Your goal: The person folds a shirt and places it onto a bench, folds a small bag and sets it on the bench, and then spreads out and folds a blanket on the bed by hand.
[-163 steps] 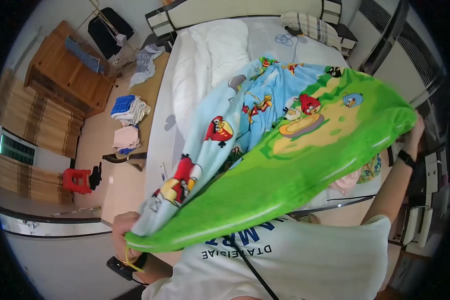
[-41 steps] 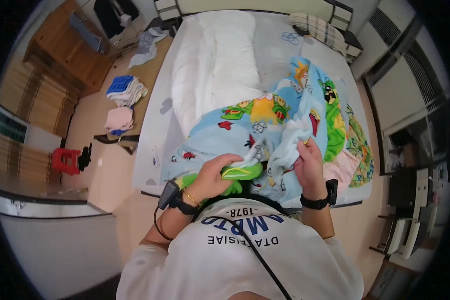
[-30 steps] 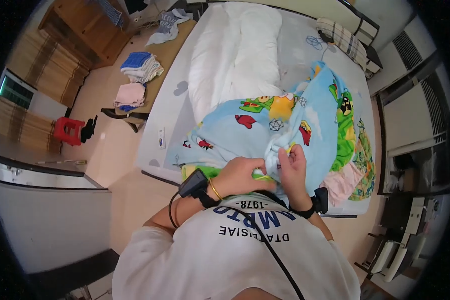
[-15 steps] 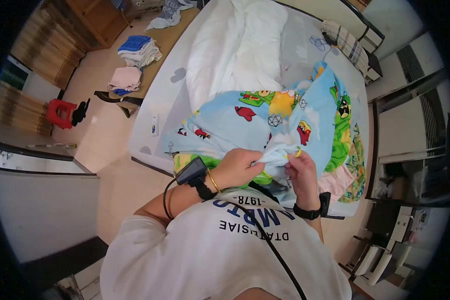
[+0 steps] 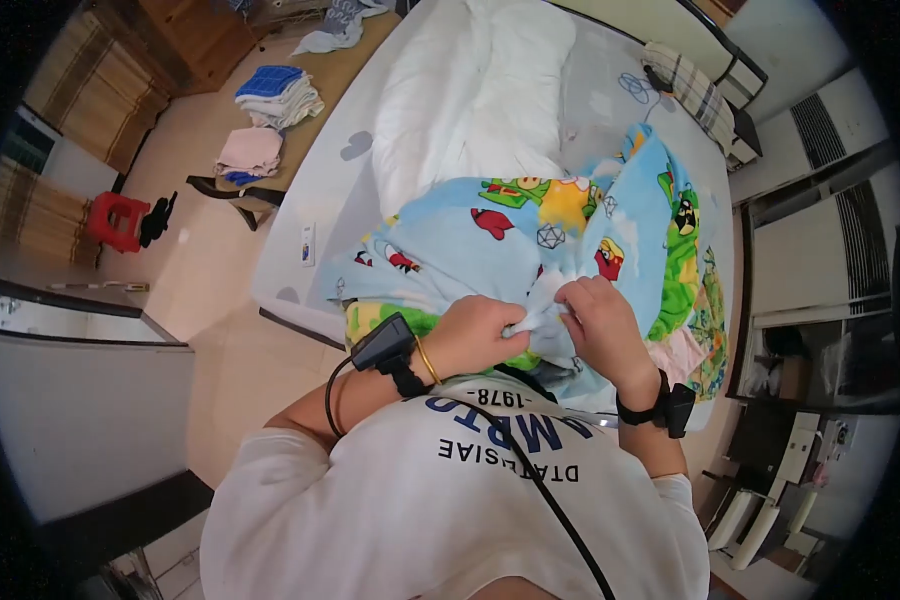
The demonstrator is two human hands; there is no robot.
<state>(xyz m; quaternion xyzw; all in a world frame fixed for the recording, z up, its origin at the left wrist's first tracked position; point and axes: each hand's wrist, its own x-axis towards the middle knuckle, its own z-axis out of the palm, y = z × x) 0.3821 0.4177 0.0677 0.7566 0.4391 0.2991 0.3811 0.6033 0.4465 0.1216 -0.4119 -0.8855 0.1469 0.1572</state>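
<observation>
A light blue and green cartoon-print blanket [image 5: 450, 232] lies bunched over the near part of the bed. My left hand [image 5: 477, 335] is closed on a fold of its blue side, near the bed's front edge. Just to the right, my right hand [image 5: 605, 325] pinches the same gathered part, its fingers bent over the cloth. Between the two hands the fabric is drawn into a small bunch. The blanket's green side shows below my left wrist and along the right.
A white quilt [image 5: 470, 100] lies behind the blanket, and a plaid pillow [image 5: 690, 90] at the bed's far right. Folded clothes [image 5: 276, 97] rest on a bench at the left. A red stool [image 5: 117, 222] stands on the floor. Pink cloth [image 5: 678, 352] lies at the right.
The blanket was first held spread wide; it now lies bunched on the bed with my hands close together. Since half a second ago my right hand has turned inward over the fold.
</observation>
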